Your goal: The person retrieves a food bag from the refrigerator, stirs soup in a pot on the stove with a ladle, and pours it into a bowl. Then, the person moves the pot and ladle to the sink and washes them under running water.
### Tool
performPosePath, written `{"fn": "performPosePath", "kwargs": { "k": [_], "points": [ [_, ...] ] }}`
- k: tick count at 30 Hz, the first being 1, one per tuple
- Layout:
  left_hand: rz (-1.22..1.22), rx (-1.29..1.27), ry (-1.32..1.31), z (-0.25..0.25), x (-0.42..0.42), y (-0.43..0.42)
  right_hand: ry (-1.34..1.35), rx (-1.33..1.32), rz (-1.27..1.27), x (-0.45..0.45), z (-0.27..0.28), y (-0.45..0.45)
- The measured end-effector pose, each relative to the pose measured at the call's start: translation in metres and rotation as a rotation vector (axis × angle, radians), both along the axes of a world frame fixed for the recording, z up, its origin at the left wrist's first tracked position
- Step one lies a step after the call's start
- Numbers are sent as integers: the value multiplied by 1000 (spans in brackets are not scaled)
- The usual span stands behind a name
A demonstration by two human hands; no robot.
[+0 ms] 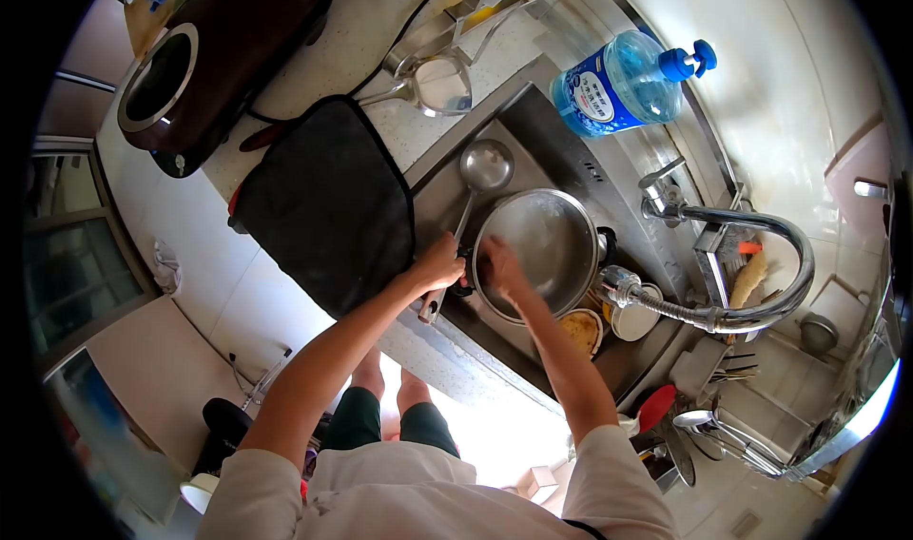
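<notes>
A steel pot (556,245) with black side handles sits in the sink (533,131), tilted toward me. My left hand (439,262) is closed at the pot's left handle, and the ladle's handle passes under it. The ladle (487,165) lies with its steel bowl up, beyond the pot's rim, and its wooden handle end shows below my wrist. Inside the pot, my right hand (502,272) is against the left inner wall. Its fingers are blurred, and anything under them is hidden.
A chrome faucet (794,264) arches over the sink's right side. Small dishes (635,314) lie beside the pot. A blue soap bottle (618,84) stands on the back ledge. A black mat (328,202) covers the counter's left edge, near a dark appliance (228,46).
</notes>
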State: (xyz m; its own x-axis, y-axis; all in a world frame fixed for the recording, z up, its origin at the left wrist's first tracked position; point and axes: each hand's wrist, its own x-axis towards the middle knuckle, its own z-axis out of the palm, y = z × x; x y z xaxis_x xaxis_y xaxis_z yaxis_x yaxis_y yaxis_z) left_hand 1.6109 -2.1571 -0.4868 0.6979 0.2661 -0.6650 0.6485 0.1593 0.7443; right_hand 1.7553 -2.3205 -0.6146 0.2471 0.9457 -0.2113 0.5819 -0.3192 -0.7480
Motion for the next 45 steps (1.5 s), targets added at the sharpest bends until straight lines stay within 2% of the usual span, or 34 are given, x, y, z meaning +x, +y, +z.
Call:
{"fn": "performPosePath", "kwargs": {
  "k": [2,5,8,11,15,17,19,21,23,25,27,28,30,31,33,35,36,39,42,43,44,45],
  "points": [
    [-12,21,10,-4,-2,-2,-366,271,75,12,67,40],
    [-14,48,17,-17,-1,-6,-500,-84,61,-7,29,-6],
    [-12,30,32,-11,0,-3,-39,-87,10,-21,11,-15],
    [-19,22,31,-2,0,-1,-21,-277,-235,-10,44,39],
    [-14,17,12,-23,-2,-7,-462,-156,-259,65,17,34],
    [-27,9,31,-7,-1,-2,-985,-343,92,89,39,-1],
    [-30,15,15,-19,-2,-4,-900,-525,52,77,40,-45],
    [-15,-6,8,-18,-2,-2,-879,-588,230,42,17,-90],
    [13,-60,15,-10,-2,-3,-249,-864,161,-1,29,-63],
    [-26,42,-4,-8,-1,1,238,-246,-243,-42,47,-36],
    [-36,115,-8,-34,-4,-3,233,-235,-180,-47,111,-13],
    [17,78,1,-31,-7,-5,235,-237,-155,-51,130,-10],
    [121,12,5,-20,-5,-5,-81,-248,249,-24,117,-64],
    [132,-14,4,-16,-3,-5,-236,-369,318,-5,122,-82],
    [157,-62,5,-10,-2,-5,-700,-583,239,47,140,-78],
    [134,-56,-1,-18,-2,-7,-1006,-423,223,85,152,-37],
    [120,-50,-6,-22,-1,-8,-1087,-285,313,94,157,-12],
    [104,-21,-11,-23,-1,-7,-1192,85,673,105,155,32],
    [117,-17,-19,-19,-2,-7,-1082,-148,668,110,127,-4],
    [109,-32,-20,-18,-2,-8,-869,-398,304,96,106,-36],
    [102,-47,-23,-18,-2,-9,-735,-478,17,91,34,-80],
    [101,-54,-26,-20,-1,-6,-668,-679,177,67,32,-89]
  ]
}}
